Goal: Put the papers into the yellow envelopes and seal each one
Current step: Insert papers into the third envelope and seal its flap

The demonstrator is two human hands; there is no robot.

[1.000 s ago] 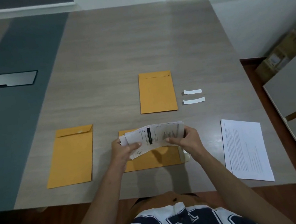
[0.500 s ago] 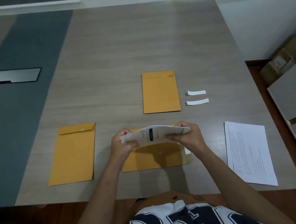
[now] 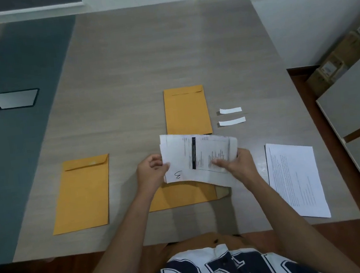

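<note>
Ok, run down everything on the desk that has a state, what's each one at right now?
Left envelope: flat, flap down.
Far envelope: flat, flap closed.
Near envelope: under the hands, flap open at right.
Folded papers: held above the near envelope.
Left hand: grips the papers.
Right hand: grips the papers.
Loose sheets: flat, untouched.
White strips: peeled, lying loose.

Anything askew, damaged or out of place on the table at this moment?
Nothing looks damaged or spilled. The papers held by the left hand and right hand are fanned unevenly rather than squared. Two loose white strips lie beside the far envelope. The envelope under the hands lies sideways, unlike the others.
</note>
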